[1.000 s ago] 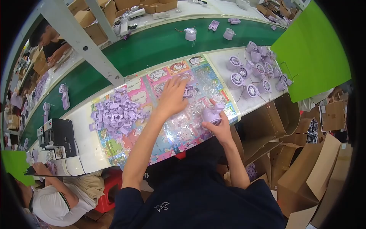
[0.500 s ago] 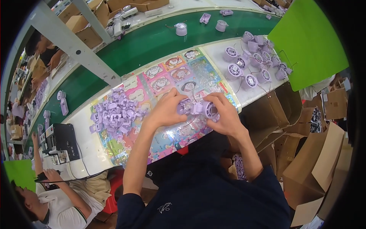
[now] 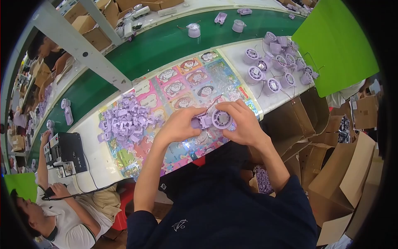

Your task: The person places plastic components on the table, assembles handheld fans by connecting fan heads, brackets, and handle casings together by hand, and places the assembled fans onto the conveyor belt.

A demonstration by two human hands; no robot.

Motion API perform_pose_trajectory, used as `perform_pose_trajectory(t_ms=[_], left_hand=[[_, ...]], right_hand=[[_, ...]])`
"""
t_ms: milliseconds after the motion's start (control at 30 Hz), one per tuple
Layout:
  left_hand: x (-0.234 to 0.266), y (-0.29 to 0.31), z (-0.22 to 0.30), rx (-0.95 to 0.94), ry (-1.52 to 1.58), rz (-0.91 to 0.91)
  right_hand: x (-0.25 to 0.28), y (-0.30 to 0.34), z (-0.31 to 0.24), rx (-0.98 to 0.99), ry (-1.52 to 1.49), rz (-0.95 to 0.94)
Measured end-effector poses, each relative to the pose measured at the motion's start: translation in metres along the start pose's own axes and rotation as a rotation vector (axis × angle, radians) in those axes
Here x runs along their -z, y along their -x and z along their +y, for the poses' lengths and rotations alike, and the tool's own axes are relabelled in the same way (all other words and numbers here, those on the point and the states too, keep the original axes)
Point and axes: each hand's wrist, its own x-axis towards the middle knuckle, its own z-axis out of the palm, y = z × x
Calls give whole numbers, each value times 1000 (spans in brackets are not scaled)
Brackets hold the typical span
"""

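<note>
My right hand grips a round lilac plastic housing, its ringed face turned up toward me. Pinched in my left hand is a small lilac plastic bracket, held against or right beside the housing's left side; whether the two are joined I cannot tell. A thin wire rises by the housing. Both hands are over a colourful printed sheet. Left of my left hand lies a heap of small lilac brackets.
Several round lilac housings with wires stand at the right end of the white table, before a green panel. A green conveyor belt carries lilac parts beyond. A black device and a co-worker are at left; cardboard boxes at right.
The housing has turned so its ringed face points up, and the bracket has come closer to it at the left. Parts on the belt have shifted slightly left. The co-worker's raised hand has moved.
</note>
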Motion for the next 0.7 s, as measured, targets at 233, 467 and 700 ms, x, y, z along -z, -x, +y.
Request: perform_pose_trajectory(t_ms=[233,467,700], left_hand=[[-8,4,6,-29,-37,18],[-11,1,7,86,154,71],[-6,3,14,142,380,93]], right_hand=[[-1,6,3,-15,23,31],[2,0,-3,31,56,71],[-7,-6,-3,111,46,182]])
